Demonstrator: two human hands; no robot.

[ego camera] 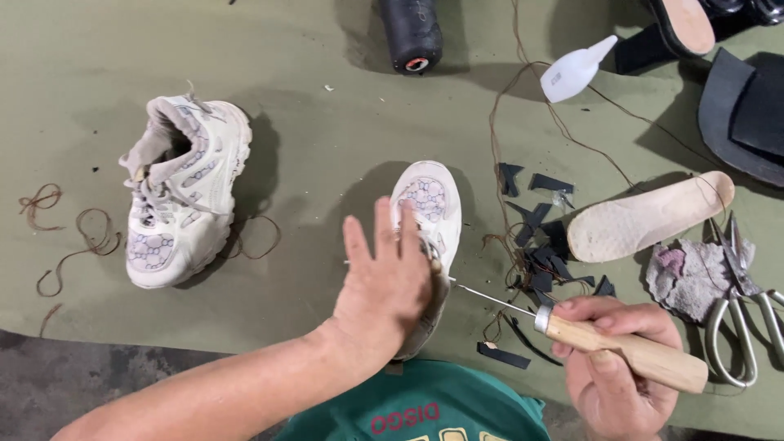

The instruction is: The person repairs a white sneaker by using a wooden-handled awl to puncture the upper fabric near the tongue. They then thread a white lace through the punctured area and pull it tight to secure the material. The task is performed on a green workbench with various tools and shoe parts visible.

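Mat [310,106]: an olive-green sheet covers the work surface, and everything lies on it; a bare grey floor shows at the lower left
Left hand [382,282]: lies flat on the side of the near shoe, fingers spread and straight, pressing it down rather than closing around it
Other shoe [184,192]: a white sneaker of the same pattern stands well apart to the left, laces loose, nothing touching it
Near shoe [431,220]: a white sneaker at the middle of the mat, toe pointing away, mostly hidden under the left hand; the awl's needle goes in at its side near the sole
Insole [649,216]: a pale insole lies out of any shoe, to the right of the near shoe
Right hand [625,367]: fingers closed tight around the wooden handle of the awl
Awl [621,347]: wooden handle, metal collar, thin needle pointing left into the near shoe
Scissors [747,327]: metal, lying at the right edge beside a grey rag [690,273]
Spool [410,33]: dark thread cone at the top, brown thread [523,139] trailing down towards the shoe
Glue bottle [576,69]: small and white, lying on its side
Scraps [543,245]: dark offcuts just right of the near shoe
Progress: as I judge it, sewing on the near shoe's sole is under way, how many stitches are in cannot be told; the insole is not yet back in
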